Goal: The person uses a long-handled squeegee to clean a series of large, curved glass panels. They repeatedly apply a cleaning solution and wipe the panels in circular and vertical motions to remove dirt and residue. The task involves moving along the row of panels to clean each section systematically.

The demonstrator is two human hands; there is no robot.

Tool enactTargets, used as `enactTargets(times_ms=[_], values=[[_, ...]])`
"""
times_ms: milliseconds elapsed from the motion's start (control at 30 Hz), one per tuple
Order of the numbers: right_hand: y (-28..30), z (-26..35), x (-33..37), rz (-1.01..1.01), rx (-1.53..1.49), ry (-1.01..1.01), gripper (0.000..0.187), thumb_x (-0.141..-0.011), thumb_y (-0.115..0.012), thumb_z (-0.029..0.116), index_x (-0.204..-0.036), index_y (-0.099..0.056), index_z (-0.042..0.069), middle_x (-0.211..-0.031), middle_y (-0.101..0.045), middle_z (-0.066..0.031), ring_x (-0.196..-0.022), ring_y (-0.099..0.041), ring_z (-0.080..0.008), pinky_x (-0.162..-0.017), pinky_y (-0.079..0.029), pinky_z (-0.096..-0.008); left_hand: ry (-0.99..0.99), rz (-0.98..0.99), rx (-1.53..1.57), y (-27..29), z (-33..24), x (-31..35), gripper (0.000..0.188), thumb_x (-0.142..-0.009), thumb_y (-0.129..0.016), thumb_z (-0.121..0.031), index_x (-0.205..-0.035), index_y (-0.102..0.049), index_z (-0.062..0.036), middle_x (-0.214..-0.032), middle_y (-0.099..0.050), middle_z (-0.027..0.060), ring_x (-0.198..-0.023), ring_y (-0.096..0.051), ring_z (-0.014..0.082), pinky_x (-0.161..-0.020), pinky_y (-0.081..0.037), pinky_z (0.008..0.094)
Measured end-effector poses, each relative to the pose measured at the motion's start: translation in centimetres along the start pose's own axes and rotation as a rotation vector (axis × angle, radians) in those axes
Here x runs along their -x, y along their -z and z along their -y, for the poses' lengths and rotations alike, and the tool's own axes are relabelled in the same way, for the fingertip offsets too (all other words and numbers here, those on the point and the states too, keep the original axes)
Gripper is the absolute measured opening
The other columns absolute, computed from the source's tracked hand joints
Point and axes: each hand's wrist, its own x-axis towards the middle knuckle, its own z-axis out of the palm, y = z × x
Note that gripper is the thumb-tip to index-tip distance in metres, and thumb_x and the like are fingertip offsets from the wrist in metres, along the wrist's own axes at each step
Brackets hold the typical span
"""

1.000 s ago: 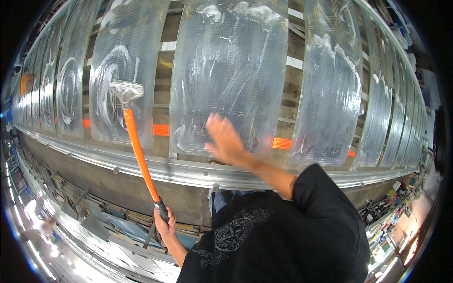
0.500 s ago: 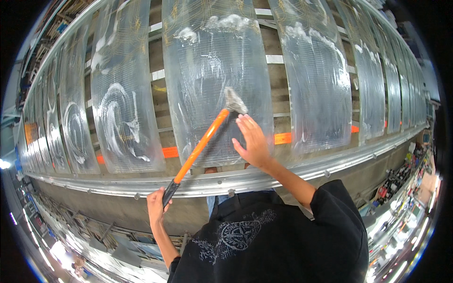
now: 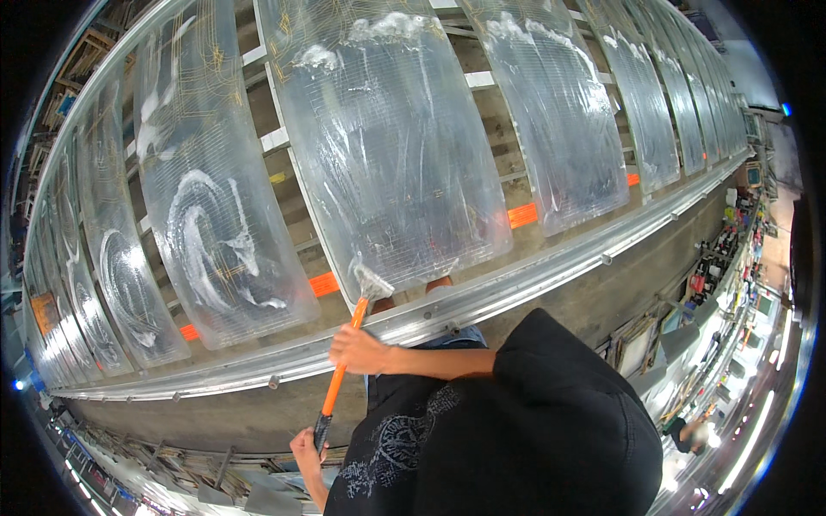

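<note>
Both my hands hold a long orange-handled tool (image 3: 334, 389) with a black grip and a wide, pale grey head smeared with foam. My left hand (image 3: 307, 449) is closed round the black grip at the lower end. My right hand (image 3: 358, 351) wraps round the orange shaft, a little below the head. The head rests at the lower left corner of the middle clear ribbed panel (image 3: 404, 172), close to the metal rail. Wet streaks cover this panel, and white foam (image 3: 391, 28) lies across its upper part.
More such panels stand to the left (image 3: 211, 249) and right (image 3: 559, 120), some with foam swirls. Gaps between them show a frame with orange strips (image 3: 522, 215). A metal rail (image 3: 482, 311) runs in front of me. Another person (image 3: 688, 434) is far off at lower right.
The tool's head has come down the middle panel toward me, to its lower left corner. My right hand, open beside the head before, now grips the shaft. My view has tilted.
</note>
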Motion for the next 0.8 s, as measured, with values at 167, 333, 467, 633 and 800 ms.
enactTargets(times_ms=[167,333,467,633,800], values=[[0.5,-2.9,-1.6,-0.085,0.165,-0.055,0.012,-0.086,-0.066,0.028,-0.079,-0.065,0.018,-0.074,-0.059,0.0017,-0.082,-0.06,-0.0207,-0.078,-0.046,-0.0406,-0.004,0.005,-0.078,-2.2,-3.7,-4.4,0.036,-0.103,-0.059,-0.026,-0.071,-0.058,-0.0087,-0.054,-0.053,0.0015,-0.038,-0.045,0.0083,-0.034,-0.03,0.0246],[11.5,-16.3,-2.4,-0.416,0.265,-0.071,0.028,-0.086,-0.077,0.016,-0.067,-0.056,0.016,-0.063,-0.05,-0.0004,-0.066,-0.054,-0.0245,-0.067,-0.04,-0.0446,-0.217,0.318,-0.015,-18.2,-13.8,-6.9,0.033,-0.109,-0.053,-0.035,-0.092,-0.061,-0.0075,-0.066,-0.056,-0.0019,-0.048,-0.046,0.0063,-0.044,-0.038,0.0245],[9.1,-13.3,-1.5,-0.412,0.185,-0.09,0.024,-0.087,-0.075,0.016,-0.071,-0.057,0.016,-0.065,-0.05,-0.0001,-0.067,-0.054,-0.0238,-0.068,-0.041,-0.0443,-0.099,0.208,-0.041,-14.4,-10.6,-4.6,0.035,-0.109,-0.051,-0.031,-0.084,-0.058,-0.0081,-0.059,-0.054,0.0013,-0.041,-0.042,0.0074,-0.037,-0.029,0.0247],[1.8,-4.2,-1.5,-0.356,0.093,-0.117,0.004,-0.082,-0.069,0.021,-0.08,-0.066,0.019,-0.07,-0.054,0.0012,-0.075,-0.059,-0.0211,-0.075,-0.047,-0.0417,0.044,0.134,0.024,-4.3,-5.6,-2.8,0.031,-0.107,-0.054,-0.026,-0.082,-0.059,-0.0087,-0.054,-0.05,-0.0005,-0.037,-0.042,0.007,-0.033,-0.027,0.0247],[10.3,-16.1,-0.3,-0.367,0.328,-0.218,0.022,-0.087,-0.073,0.014,-0.072,-0.058,0.015,-0.061,-0.048,-0.0008,-0.066,-0.055,-0.0248,-0.066,-0.042,-0.043,-0.148,0.178,-0.102,-17.2,-13.2,-5.9,0.033,-0.108,-0.057,-0.031,-0.084,-0.06,-0.0082,-0.067,-0.053,-0.0033,-0.054,-0.049,0.0043,-0.045,-0.039,0.0207]])
